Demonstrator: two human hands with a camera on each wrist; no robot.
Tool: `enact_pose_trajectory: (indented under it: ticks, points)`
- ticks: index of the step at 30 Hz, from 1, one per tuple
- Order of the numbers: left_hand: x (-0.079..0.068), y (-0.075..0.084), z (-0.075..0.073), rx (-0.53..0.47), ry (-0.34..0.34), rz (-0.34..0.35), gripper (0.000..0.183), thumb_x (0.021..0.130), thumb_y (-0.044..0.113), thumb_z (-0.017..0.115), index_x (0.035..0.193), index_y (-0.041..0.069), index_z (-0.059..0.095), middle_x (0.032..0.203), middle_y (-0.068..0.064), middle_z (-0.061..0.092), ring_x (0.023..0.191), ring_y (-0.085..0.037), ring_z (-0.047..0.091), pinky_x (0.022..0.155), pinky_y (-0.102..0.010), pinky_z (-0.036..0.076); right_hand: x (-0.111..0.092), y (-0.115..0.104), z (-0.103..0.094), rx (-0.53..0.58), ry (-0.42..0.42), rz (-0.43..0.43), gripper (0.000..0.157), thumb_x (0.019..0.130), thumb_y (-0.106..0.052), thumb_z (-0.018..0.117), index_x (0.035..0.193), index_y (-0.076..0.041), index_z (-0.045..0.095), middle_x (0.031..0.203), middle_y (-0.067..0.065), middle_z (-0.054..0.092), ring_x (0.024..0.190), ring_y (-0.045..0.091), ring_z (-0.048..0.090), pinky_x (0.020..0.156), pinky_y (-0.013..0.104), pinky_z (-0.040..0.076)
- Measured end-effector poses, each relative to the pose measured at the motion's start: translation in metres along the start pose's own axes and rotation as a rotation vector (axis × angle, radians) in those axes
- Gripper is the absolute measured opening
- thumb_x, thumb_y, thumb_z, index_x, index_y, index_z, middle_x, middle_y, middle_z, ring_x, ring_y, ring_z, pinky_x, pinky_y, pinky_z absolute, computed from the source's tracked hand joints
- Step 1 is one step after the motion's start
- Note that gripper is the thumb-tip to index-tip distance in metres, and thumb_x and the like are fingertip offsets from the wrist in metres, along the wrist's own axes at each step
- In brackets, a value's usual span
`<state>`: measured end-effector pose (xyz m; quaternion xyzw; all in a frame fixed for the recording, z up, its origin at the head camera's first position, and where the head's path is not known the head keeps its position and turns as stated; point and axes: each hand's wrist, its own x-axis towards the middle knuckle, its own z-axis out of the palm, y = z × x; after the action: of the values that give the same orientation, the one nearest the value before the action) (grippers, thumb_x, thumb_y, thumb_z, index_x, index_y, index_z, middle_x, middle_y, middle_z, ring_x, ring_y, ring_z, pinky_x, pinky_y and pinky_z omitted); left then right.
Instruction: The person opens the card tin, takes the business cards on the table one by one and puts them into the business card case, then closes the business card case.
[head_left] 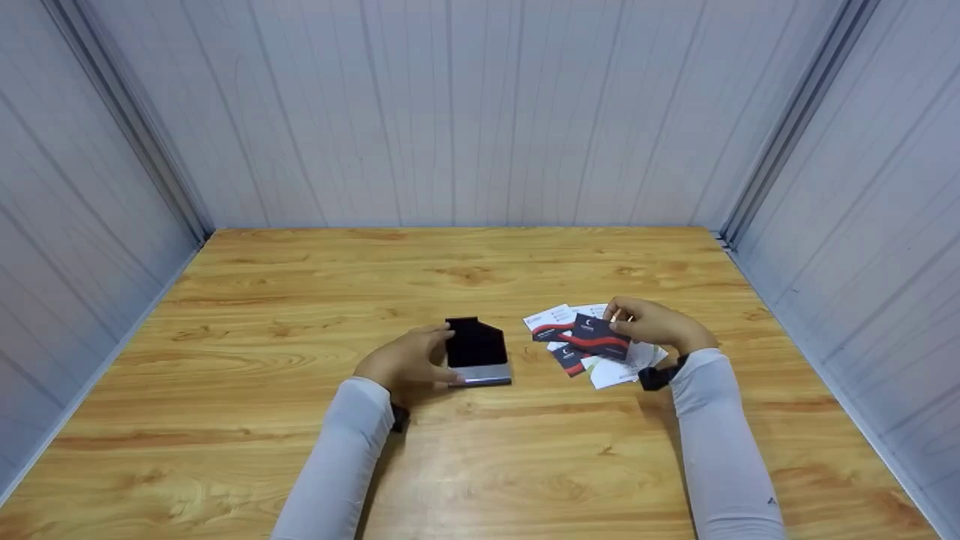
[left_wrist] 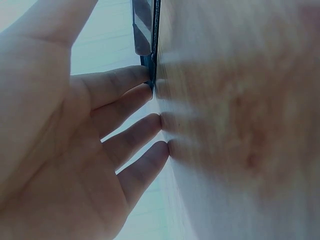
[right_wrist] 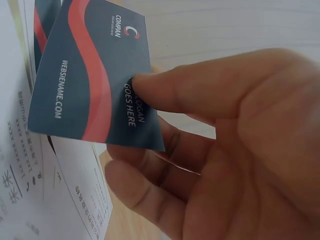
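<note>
My left hand (head_left: 409, 358) rests at the left side of a card case (head_left: 476, 345) with a black inside and a silver strip along its front. In the left wrist view its fingers are spread and fairly straight, two fingertips at the end of the case (left_wrist: 143, 30) and two down on the tabletop. My right hand (head_left: 660, 324) pinches a dark business card (right_wrist: 70, 100) with a red wave, thumb on the printed face and fingers behind. The card is tilted over a loose spread of several business cards (head_left: 611, 373), white and dark, partly hidden by card and hand.
Everything lies on a wood-grain table (head_left: 465, 465). Pale panelled walls stand along the back (head_left: 450, 112) and on both sides. The spread of cards is a short way right of the case.
</note>
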<state>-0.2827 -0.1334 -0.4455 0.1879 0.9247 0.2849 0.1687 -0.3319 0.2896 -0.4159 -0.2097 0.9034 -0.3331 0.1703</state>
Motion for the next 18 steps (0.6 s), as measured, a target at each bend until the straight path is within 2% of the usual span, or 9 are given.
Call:
enact_pose_trajectory:
  ticks: [4, 10, 18]
  points:
    - [0.0, 0.001, 0.0, -0.005, -0.005, -0.005, 0.094, 0.084, 0.049, 0.079, 0.159, 0.015, 0.033, 0.163, -0.006, 0.027, 0.149, -0.029, 0.023, 0.117, -0.049, 0.025, 0.001, -0.002, 0.0, 0.012, 0.02, 0.017, 0.015, 0.104, -0.013, 0.053, 0.116, -0.005, 0.058, 0.098, 0.012, 0.06, 0.083, 0.025, 0.057, 0.076, 0.044, 0.05]
    - [0.001, 0.001, 0.001, 0.004, 0.002, -0.004, 0.092, 0.085, 0.049, 0.079, 0.158, 0.016, 0.034, 0.163, -0.004, 0.027, 0.149, -0.028, 0.023, 0.118, -0.049, 0.025, 0.005, -0.003, 0.003, -0.024, 0.081, 0.032, 0.015, 0.105, -0.02, 0.054, 0.116, -0.014, 0.061, 0.1, 0.011, 0.063, 0.088, 0.027, 0.059, 0.077, 0.04, 0.047]
    - [-0.001, 0.001, 0.0, 0.002, 0.009, -0.012, 0.091, 0.086, 0.048, 0.079, 0.158, 0.016, 0.034, 0.163, -0.004, 0.027, 0.149, -0.028, 0.022, 0.118, -0.049, 0.024, 0.015, -0.008, 0.012, -0.044, 0.161, -0.048, 0.016, 0.104, -0.019, 0.058, 0.116, -0.014, 0.066, 0.093, 0.009, 0.067, 0.082, 0.024, 0.061, 0.074, 0.036, 0.048]
